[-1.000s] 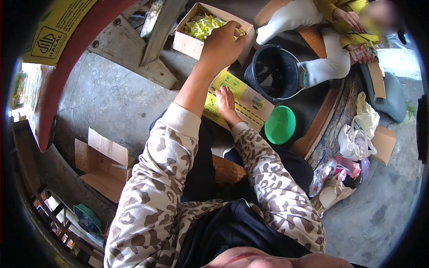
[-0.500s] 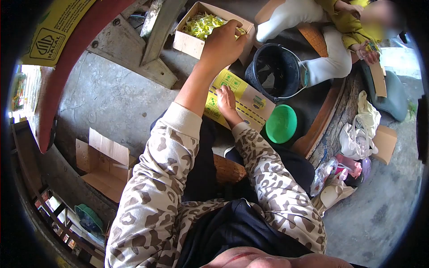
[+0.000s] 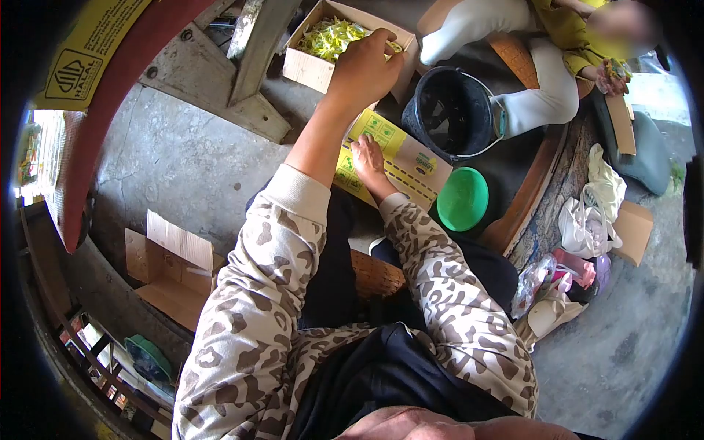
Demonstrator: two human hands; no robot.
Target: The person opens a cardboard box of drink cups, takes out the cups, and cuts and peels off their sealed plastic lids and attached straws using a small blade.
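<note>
a dark bucket (image 3: 477, 110) with a wire handle stands near a round green basin (image 3: 463, 198). off to the left, an open brown carton (image 3: 172, 275) sits on the grey floor (image 3: 183, 165). to the right, a white bag (image 3: 587, 227) lies next to a small cardboard box (image 3: 634, 233), near a pink item (image 3: 576, 271).

Top (image 3: 264, 293): cream, long-sleeved, irregular brown spots, some ringed. Cuffs (image 3: 297, 194) plain, cream. Cloth over chest (image 3: 374, 381) black. Trousers (image 3: 330, 275) dark. Left hand (image 3: 367, 71), right hand (image 3: 369, 157) bare.
</note>
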